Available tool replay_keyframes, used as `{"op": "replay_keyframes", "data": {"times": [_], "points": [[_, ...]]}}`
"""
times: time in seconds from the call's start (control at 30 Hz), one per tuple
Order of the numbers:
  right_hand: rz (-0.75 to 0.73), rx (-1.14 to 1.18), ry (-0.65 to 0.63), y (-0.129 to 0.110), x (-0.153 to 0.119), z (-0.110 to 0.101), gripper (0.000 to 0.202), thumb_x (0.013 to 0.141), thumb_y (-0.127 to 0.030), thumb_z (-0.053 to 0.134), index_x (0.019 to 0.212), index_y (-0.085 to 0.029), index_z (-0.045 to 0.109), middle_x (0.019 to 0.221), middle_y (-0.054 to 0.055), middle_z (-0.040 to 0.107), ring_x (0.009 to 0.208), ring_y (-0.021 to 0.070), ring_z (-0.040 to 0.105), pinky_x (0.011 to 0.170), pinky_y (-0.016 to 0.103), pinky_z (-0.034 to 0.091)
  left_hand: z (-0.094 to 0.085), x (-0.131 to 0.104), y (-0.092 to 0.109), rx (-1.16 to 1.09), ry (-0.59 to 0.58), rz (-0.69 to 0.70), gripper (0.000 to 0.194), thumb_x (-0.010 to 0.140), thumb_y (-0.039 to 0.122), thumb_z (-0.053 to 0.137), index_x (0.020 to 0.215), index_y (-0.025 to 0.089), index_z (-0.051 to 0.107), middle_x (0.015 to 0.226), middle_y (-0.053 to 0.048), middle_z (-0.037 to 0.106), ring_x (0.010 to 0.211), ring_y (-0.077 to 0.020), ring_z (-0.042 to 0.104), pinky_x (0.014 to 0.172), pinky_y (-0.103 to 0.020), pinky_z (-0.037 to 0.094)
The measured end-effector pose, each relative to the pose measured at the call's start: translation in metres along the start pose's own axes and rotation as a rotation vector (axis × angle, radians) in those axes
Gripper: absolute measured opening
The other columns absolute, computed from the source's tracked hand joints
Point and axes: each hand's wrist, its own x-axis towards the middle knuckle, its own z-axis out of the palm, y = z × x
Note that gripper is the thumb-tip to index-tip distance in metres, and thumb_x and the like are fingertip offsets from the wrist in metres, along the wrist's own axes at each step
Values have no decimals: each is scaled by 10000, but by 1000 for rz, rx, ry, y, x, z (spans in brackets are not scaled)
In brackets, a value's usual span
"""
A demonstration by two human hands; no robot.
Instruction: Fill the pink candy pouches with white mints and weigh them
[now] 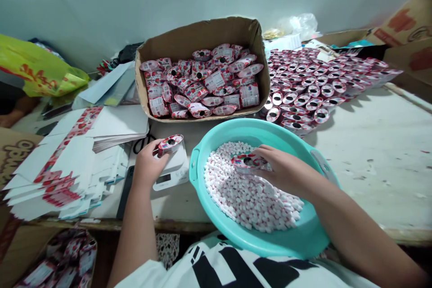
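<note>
My left hand (153, 162) is closed around a small oval candy box (170, 142), red and white with a dark hole in its top. It holds the box at the white digital scale (173, 173); whether the box rests on the scale I cannot tell. In my right hand (278, 166) is a similar candy box (245, 161), gripped over the turquoise basin (197, 166). White and pinkish candies (249, 202) lie heaped in that basin, just under the right hand's box. The undersides of both boxes are hidden.
Behind the basin stands a cardboard box (199, 36) full of similar small boxes. Many upright ones (303, 81) crowd the right back. Flat printed cardboard sheets (67, 153) cover the left, near a yellow bag (40, 69). Another filled carton (64, 256) sits below the table edge.
</note>
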Motion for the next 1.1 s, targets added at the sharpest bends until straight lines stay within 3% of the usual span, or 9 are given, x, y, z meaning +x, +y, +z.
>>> {"op": "replay_keyframes", "data": {"times": [0.1,0.2,0.47,0.53,0.63,0.7,0.97,1.1], "points": [[-21,3,-8,0,0,0,350,937,-516,540,1056,-200,631,1080,118,669,941,293,659,758,424,533,2,0,-16,-124,-34,-142,478,701,356,766,1121,150,672,1060,-111,738,938,-244,708,871,-361,578],[-28,-5,-39,0,-1,-1,305,943,-471,536,1059,-202,622,1076,116,666,951,291,657,790,438,534,1,-1,-16,-163,-5,-147,498,685,358,786,1124,151,674,1079,-111,736,959,-244,711,884,-355,582],[-32,5,-26,-3,0,-3,308,941,-423,555,1138,-205,645,1129,124,677,983,301,668,823,447,549,-15,7,55,-150,309,143,472,801,382,738,1209,163,648,1141,-89,722,1017,-223,704,951,-336,565],[-68,14,-31,-2,-1,-2,308,927,-427,580,1139,-217,661,1127,113,689,999,301,669,833,432,548,-10,11,68,-53,227,266,413,820,341,716,1194,178,659,1155,-82,717,1036,-228,691,960,-338,551],[-125,32,-59,-1,-2,-1,342,907,-480,617,1120,-219,677,1132,105,699,1020,298,665,838,409,540,3,17,80,126,-76,470,301,841,248,662,1135,198,696,1148,-68,721,1056,-241,667,970,-340,517],[-141,42,-76,-2,-2,-2,355,911,-495,616,1118,-212,680,1135,110,699,1019,297,665,831,400,536,8,20,83,160,-167,535,303,851,220,636,1148,195,693,1159,-70,718,1073,-245,658,975,-337,499],[-126,30,-78,-6,-3,-5,303,925,-490,607,1058,-225,672,1114,92,695,995,291,664,770,381,526,-1,21,74,176,-8,625,337,860,141,592,1186,181,668,1177,-78,712,1101,-242,641,1009,-350,475],[-121,32,-68,-4,-2,-2,324,916,-508,613,1067,-227,672,1080,92,701,967,286,666,766,385,521,6,13,72,213,-56,686,345,871,118,567,1198,176,661,1181,-90,711,1097,-247,634,1001,-368,486]]}}
